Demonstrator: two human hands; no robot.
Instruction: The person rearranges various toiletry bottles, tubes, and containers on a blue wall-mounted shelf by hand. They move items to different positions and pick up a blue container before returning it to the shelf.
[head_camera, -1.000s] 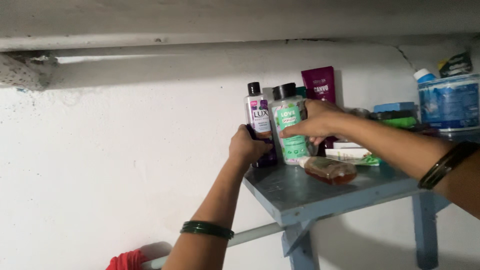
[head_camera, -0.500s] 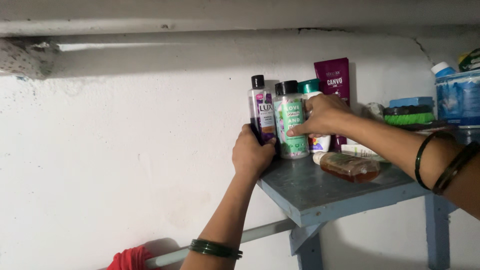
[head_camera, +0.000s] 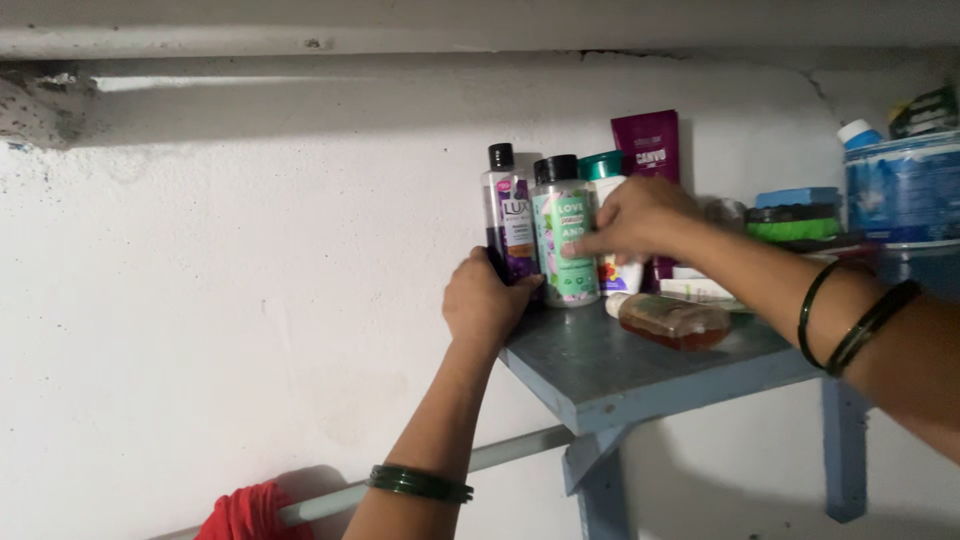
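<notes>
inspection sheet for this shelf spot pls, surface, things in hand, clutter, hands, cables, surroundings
surface: blue-grey painted shelf on brackets, fixed to the wall.
job's things: clear purple-labelled bottle with black cap and clear green-labelled bottle with black cap, both upright, side by side at the shelf's left end.
clutter: amber bottle lying on its side; maroon tube; green-bristled brush; blue-wrapped pack.
grippers: left hand wrapped round the purple-labelled bottle's base; right hand with fingertips on the green-labelled bottle.
cables: nothing seen.
surroundings: white plastered wall; grey rail with red cloth.
</notes>
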